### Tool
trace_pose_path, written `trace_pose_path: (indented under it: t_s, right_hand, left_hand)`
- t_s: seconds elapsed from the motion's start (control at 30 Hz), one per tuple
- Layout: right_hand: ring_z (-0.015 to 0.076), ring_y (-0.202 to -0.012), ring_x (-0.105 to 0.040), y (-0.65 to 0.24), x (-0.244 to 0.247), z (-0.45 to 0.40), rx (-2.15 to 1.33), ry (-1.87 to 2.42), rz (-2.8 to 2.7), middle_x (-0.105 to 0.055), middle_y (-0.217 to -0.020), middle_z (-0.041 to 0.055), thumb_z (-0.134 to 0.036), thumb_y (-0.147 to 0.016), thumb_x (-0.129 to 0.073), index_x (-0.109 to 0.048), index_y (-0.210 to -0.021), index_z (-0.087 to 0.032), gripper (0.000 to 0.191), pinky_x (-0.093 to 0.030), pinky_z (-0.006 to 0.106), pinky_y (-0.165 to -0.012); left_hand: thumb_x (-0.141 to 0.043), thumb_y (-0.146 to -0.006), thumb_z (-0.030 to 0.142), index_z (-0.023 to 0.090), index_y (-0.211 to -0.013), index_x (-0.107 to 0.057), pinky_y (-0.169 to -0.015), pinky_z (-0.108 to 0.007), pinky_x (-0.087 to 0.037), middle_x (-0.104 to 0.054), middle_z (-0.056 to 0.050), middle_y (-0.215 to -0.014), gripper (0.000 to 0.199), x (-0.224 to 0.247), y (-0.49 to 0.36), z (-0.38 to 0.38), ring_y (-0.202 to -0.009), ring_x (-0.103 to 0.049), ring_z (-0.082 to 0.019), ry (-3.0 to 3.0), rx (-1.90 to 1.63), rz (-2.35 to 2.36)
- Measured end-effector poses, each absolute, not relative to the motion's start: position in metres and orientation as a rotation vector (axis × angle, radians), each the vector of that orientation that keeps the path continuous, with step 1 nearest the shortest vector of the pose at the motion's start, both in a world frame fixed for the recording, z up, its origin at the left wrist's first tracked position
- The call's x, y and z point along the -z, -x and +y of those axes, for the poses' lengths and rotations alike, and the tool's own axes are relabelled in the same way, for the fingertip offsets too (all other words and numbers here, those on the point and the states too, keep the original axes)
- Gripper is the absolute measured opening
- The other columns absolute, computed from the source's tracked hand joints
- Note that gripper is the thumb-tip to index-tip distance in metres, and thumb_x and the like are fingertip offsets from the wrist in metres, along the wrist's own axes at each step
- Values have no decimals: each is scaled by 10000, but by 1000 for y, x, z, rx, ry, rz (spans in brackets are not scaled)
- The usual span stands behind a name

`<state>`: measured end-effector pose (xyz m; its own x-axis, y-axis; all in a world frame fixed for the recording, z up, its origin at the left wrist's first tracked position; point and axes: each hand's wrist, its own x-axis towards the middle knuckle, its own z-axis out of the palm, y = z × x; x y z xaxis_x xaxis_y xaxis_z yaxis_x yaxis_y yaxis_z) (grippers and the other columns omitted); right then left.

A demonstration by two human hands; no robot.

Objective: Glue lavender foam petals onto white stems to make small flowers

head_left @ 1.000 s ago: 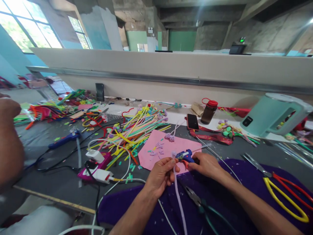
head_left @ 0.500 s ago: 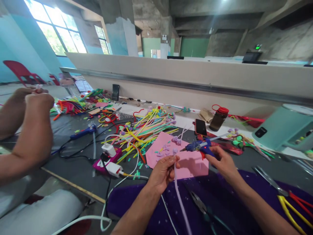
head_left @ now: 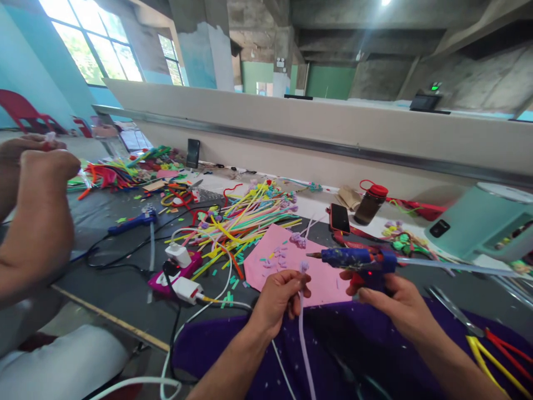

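Between thumb and fingers, my left hand [head_left: 280, 297] pinches a pale purple pipe cleaner [head_left: 305, 344], upright, with a small curled purple tip above the fingers. My right hand [head_left: 391, 305] grips a blue hot glue gun [head_left: 345, 258] with a clear glue stick [head_left: 449, 265] out of its back. The gun lies level, its nozzle pointing left, just above and apart from the curled tip. Under both, a pink sheet [head_left: 328, 291] carries small purple pieces [head_left: 281, 258] and a purple fuzzy cluster [head_left: 298, 240].
Many coloured pipe cleaners [head_left: 250, 216] lie beyond the sheet. A purple power strip [head_left: 156, 282] with chargers and a second glue gun [head_left: 133, 222] are left. A co-worker's arm [head_left: 45, 205] is far left. A phone [head_left: 339, 218], bottle [head_left: 371, 204] and pliers [head_left: 453, 311] are right.
The glue gun has turned from slanting away to lying level across the view, and my right hand has shifted slightly right and down. My left hand still holds the pipe cleaner in nearly the same place.
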<state>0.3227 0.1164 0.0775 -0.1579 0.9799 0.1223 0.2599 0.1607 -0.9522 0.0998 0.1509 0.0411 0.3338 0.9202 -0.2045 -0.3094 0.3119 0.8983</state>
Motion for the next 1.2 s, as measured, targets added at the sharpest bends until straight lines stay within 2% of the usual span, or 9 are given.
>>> trace_pose_path:
  t_s: [0.2, 0.33, 0.4, 0.57, 0.73, 0.87, 1.2]
  right_hand:
    - [284, -903, -606, -341, -83, 103, -591, 1435, -1933, -657, -992, 70, -332, -784, -573, -629, -1035, -234, 275, -498, 392, -779]
    - [282, -1035, -553, -345, -90, 93, -269, 1354, -2174, -580, -1174, 54, -292, -807, -532, -525, -1188, -295, 381, -462, 396, -857]
    - [261, -1053, -548, -346, -96, 92, -163, 1303, -2259, -569, -1191, 46, -265, -815, -512, -466, -1232, -310, 422, -466, 375, -854]
    - [215, -1003, -588, -347, -107, 94, -94, 1212, -2449, -595, -1142, 62, -211, -814, -493, -420, -1242, -239, 435, -493, 297, -799]
    - [223, -1008, -581, -350, -102, 96, -68, 1166, -2532, -597, -1135, 68, -233, -792, -508, -402, -1260, -224, 480, -478, 313, -825]
    - [216, -981, -593, -349, -101, 97, -102, 1195, -2532, -606, -1114, 71, -243, -801, -488, -418, -1246, -221, 452, -490, 298, -790]
    - [200, -1011, -590, -345, -97, 99, 19, 1166, -2549, -602, -1145, 67, -221, -818, -492, -411, -1235, -216, 425, -485, 292, -824]
  left_hand:
    - [-616, -709, 374, 101, -730, -618, -261, -132, -254, -618, -12, -563, 273, -41, -103, 150, -275, -434, -31, -967, -912, 902]
    - [-595, -720, 376, 109, -672, -597, -262, -134, -265, -608, -8, -529, 272, -37, -104, 150, -278, -442, -41, -1013, -884, 933]
    - [-596, -715, 386, 115, -653, -583, -262, -137, -265, -603, -3, -514, 279, -36, -104, 150, -278, -443, -45, -1023, -878, 946]
    - [-604, -703, 378, 127, -631, -563, -261, -141, -262, -563, 32, -450, 264, -38, -107, 149, -259, -400, -38, -1056, -882, 1000]
    - [-599, -704, 373, 134, -656, -568, -260, -143, -262, -547, 45, -437, 246, -40, -107, 148, -258, -375, -37, -1094, -877, 1061]
    - [-598, -704, 378, 142, -635, -552, -268, -141, -264, -523, 54, -421, 250, -41, -106, 148, -265, -373, -39, -1100, -849, 1074]
    - [-586, -718, 371, 147, -648, -557, -276, -143, -269, -517, 58, -438, 237, -41, -105, 147, -278, -375, -40, -1106, -858, 1066]
